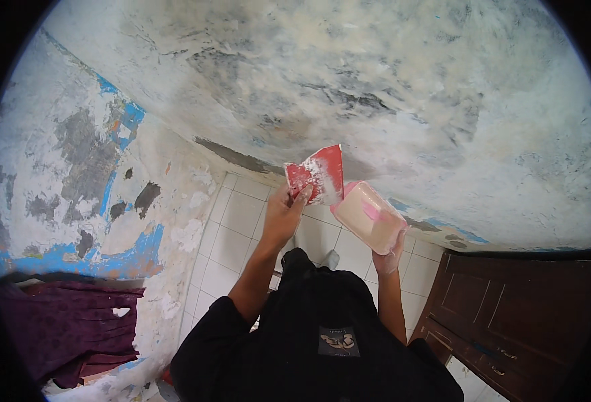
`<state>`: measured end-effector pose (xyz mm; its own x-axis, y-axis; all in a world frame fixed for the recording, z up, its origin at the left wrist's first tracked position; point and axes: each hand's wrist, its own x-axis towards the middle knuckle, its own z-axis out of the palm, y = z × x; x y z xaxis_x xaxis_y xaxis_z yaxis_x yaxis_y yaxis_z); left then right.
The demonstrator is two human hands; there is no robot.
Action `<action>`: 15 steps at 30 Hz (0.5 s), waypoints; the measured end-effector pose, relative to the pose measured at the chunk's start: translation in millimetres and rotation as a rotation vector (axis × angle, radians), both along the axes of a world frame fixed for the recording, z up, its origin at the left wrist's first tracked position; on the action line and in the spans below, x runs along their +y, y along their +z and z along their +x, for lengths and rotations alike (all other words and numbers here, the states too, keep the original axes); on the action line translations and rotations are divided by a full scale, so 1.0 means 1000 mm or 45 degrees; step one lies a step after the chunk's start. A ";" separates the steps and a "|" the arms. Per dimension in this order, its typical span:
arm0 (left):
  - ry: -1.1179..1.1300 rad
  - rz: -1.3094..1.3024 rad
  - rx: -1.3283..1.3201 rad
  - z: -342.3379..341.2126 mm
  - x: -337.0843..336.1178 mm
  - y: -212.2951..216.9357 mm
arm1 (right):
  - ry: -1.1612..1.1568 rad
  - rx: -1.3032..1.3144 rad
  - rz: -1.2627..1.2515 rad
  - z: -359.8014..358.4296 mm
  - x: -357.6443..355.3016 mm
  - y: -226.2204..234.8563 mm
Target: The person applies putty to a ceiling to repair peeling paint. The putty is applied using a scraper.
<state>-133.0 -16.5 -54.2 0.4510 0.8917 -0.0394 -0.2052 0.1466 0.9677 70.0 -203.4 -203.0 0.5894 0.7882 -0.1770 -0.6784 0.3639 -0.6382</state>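
My left hand (286,213) is closed on a red putty scraper (322,173), its flat blade smeared with white putty. From below and the right side, my right hand (390,254) grips a pink rectangular tub (370,216). Off-white putty fills the tub's visible face, with a brighter pink patch in the middle. The scraper's lower right corner is close to the tub's upper left edge; whether they touch I cannot tell. Both are held in front of a patchy, putty-covered wall (402,87).
Another wall (74,161) at the left has flaking blue paint and grey patches. A dark purple curtain (74,328) hangs at the lower left. To the lower right stands a dark brown wooden cabinet (510,301). White floor tiles (238,214) lie below me.
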 end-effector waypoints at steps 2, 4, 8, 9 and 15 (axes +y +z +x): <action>-0.004 0.097 0.050 -0.010 0.002 0.019 | 0.030 0.102 0.043 -0.007 0.007 -0.004; -0.069 0.274 0.263 -0.017 0.004 0.037 | 0.098 0.100 0.035 -0.012 0.016 -0.004; -0.274 0.462 0.425 -0.023 0.014 0.043 | 0.143 0.155 -0.092 -0.023 0.033 -0.007; -0.332 0.565 0.479 -0.022 0.015 0.046 | 0.180 0.128 -0.084 -0.025 0.037 -0.007; -0.562 0.933 0.932 -0.019 0.023 0.027 | 0.321 -0.041 -0.116 -0.044 0.057 0.014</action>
<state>-152.3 6.3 -27.4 0.8157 0.5768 0.0436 0.3770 -0.5874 0.7161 26.5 -146.5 -189.4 0.3831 0.8925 -0.2382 -0.7194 0.1265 -0.6830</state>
